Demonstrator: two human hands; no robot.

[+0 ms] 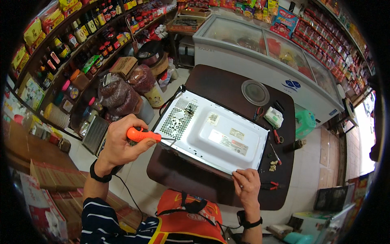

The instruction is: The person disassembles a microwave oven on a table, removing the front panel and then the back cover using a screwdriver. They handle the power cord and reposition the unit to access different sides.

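A microwave oven (195,140) lies on the dark table (280,199), its white metal panel facing up. That panel has a raised rectangle with labels and a field of vent holes at the left. My left hand (122,142) is closed round an orange-handled screwdriver (143,134). The screwdriver's shaft points right, with its tip over the panel's near left corner; whether it touches the metal, I cannot tell. At the near right corner, the fingers of my right hand (248,186) are bent over the oven's edge. Its thumb is mostly hidden.
Right of the oven lie pliers (270,186), a red-handled tool (278,136), a screwdriver (276,154) and a white packet (274,117). A round plate (255,92) rests at the table's far side. Beyond stands a chest freezer (260,67); stocked shelves (61,71) and sacks (118,95) line the left.
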